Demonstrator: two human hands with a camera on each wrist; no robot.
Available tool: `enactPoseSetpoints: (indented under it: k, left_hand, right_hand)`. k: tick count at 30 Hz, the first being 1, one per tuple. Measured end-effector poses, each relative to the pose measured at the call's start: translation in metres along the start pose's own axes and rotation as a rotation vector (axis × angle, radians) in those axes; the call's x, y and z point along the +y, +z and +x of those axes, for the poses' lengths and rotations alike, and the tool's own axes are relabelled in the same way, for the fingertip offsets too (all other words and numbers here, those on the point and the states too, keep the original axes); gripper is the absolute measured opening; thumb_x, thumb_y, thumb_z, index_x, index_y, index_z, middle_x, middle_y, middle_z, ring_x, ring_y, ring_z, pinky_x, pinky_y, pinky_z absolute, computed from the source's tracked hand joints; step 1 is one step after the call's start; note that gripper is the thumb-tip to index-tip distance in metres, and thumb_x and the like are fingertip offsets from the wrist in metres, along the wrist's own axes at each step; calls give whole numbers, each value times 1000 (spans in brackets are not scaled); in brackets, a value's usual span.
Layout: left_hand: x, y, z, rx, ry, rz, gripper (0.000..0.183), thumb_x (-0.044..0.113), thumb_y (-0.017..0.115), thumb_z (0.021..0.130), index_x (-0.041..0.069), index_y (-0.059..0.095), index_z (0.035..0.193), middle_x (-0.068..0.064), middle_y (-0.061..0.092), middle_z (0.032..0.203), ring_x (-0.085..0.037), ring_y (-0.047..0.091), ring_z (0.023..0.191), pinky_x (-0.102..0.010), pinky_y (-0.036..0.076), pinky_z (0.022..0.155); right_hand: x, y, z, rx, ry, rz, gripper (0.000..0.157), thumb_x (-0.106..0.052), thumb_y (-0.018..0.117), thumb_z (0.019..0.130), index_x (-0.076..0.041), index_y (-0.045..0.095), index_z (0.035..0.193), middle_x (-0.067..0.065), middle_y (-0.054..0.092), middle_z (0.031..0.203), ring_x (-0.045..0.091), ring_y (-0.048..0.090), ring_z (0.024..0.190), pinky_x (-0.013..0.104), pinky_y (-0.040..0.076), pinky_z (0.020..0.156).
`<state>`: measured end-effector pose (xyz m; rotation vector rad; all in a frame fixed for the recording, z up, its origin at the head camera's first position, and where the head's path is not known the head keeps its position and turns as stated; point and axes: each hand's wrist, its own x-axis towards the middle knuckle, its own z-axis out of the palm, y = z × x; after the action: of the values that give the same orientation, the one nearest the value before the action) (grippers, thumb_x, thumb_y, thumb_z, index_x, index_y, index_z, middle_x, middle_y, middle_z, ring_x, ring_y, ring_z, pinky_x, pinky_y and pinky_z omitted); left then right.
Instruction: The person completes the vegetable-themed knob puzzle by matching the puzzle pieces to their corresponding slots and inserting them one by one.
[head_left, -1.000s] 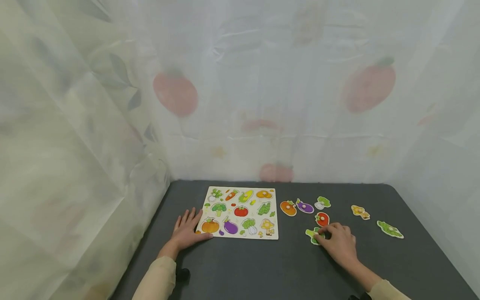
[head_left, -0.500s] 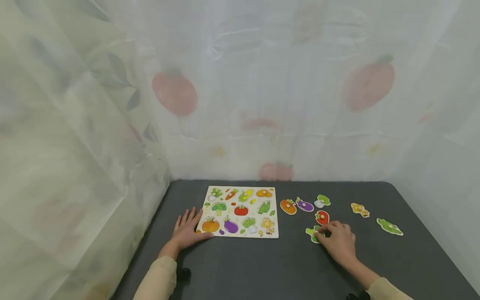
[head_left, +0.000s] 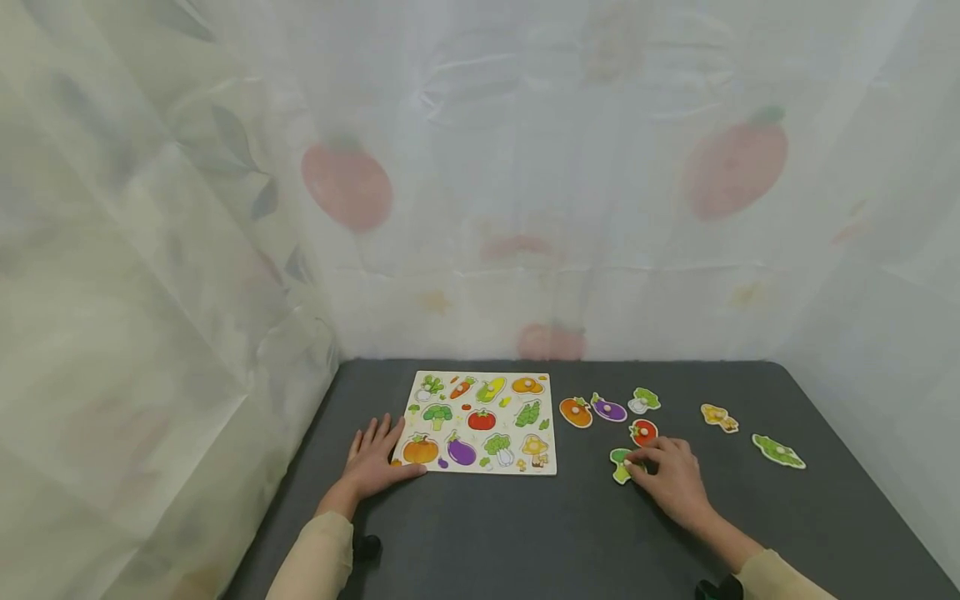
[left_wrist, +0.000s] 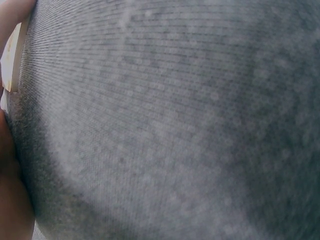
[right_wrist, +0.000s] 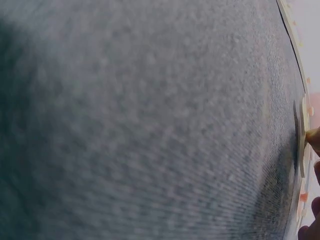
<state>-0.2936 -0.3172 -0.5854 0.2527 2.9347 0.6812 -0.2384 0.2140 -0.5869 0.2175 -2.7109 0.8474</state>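
Fingers and thumb of my right hand (head_left: pixel 672 482) pinch a green broccoli puzzle piece (head_left: pixel 618 457) by its knob in the head view. In the right wrist view that broccoli piece (right_wrist: pixel 302 137) shows edge-on at the right, with a shadow beside it. My left hand (head_left: pixel 371 467) lies spread on the left edge of a white vegetable puzzle board (head_left: pixel 507 425). The left wrist view shows a corner of the board (left_wrist: pixel 15 60) beside the fingers. Just beyond the right hand lies a tomato piece (head_left: pixel 643 432).
On the dark table (head_left: pixel 517 542) lie a pumpkin piece (head_left: pixel 576 412), an eggplant piece (head_left: pixel 609 408), a bok choy piece (head_left: pixel 643 401), a mushroom piece (head_left: pixel 718 417) and a green pea piece (head_left: pixel 778 452). Patterned sheets (head_left: pixel 480 208) hang behind and beside the table.
The broccoli piece has turned in my right fingers, its stem swinging from pointing left to pointing down toward me. My left hand and the board have stayed in place.
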Motion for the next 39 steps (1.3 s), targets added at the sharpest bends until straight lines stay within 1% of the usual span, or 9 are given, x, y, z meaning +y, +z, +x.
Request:
enactPoseSetpoints:
  k: [4, 8, 15, 19, 22, 30, 31, 35, 39]
  left_hand:
    - [-1, 1, 0, -2, -4, 3, 115, 73, 71, 80, 12, 21, 165, -20, 10, 169, -45, 2, 154, -64, -3, 120]
    - [-2, 2, 0, -3, -8, 8, 116, 73, 71, 80, 13, 21, 165, -20, 10, 169, -45, 1, 155, -64, -4, 120]
    - [-5, 6, 1, 27, 13, -15, 116, 72, 72, 79, 10, 23, 164, -23, 12, 168, -47, 4, 154, -65, -3, 119]
    - [-6, 6, 0, 38, 19, -18, 116, 72, 73, 79, 9, 25, 164, -24, 14, 168, -48, 5, 153, -66, -2, 119]
    - [-6, 5, -1, 35, 16, -10, 116, 72, 73, 79, 10, 25, 164, -23, 14, 168, -48, 5, 153, -65, -2, 119]
    - [-10, 11, 1, 61, 48, -48, 116, 73, 71, 79, 10, 25, 164, -25, 14, 168, -48, 3, 153, -65, -6, 119]
    - [-9, 11, 2, 54, 39, -43, 118, 74, 72, 77, 9, 25, 164, -24, 14, 168, -47, 3, 154, -64, -5, 119]
    - [-14, 14, 4, 46, 39, -40, 120, 78, 70, 77, 12, 22, 165, -21, 11, 169, -45, 0, 154, -62, -8, 120]
    - [-15, 15, 5, 48, 41, -43, 120, 78, 70, 77, 12, 22, 165, -20, 11, 169, -44, 0, 155, -62, -8, 120]
  right_hand:
    - [1, 1, 1, -23, -17, -5, 7, -21, 85, 85, -23, 81, 90, -3, 66, 100, 36, 49, 113, 63, 37, 88]
    - [1, 1, 1, -41, 8, -9, 7, -22, 85, 86, -23, 81, 91, -1, 67, 101, 38, 49, 114, 65, 36, 90]
    - [0, 5, -3, -33, 128, -17, 13, -31, 83, 86, -20, 81, 94, 12, 67, 111, 44, 49, 116, 70, 31, 93]
    - [-4, 7, -5, -28, 191, 0, 18, -34, 82, 87, -18, 80, 95, 13, 66, 112, 45, 47, 117, 69, 28, 96]
    - [-6, 8, -6, -21, 215, 15, 21, -35, 81, 87, -16, 80, 97, 14, 66, 112, 45, 45, 119, 69, 27, 97]
    - [-9, 8, -8, -1, 232, 13, 21, -34, 82, 87, -14, 80, 96, 15, 66, 113, 44, 45, 119, 68, 28, 96]
    - [-9, 8, -8, -1, 235, 14, 22, -34, 82, 87, -14, 81, 96, 15, 66, 113, 44, 45, 119, 68, 27, 97]
    - [-9, 7, -9, -6, 240, 12, 22, -33, 83, 87, -13, 80, 96, 16, 65, 114, 45, 44, 120, 68, 27, 98]
    - [-9, 8, -9, 3, 233, 16, 22, -33, 83, 87, -13, 80, 96, 15, 65, 113, 45, 44, 121, 69, 26, 99]
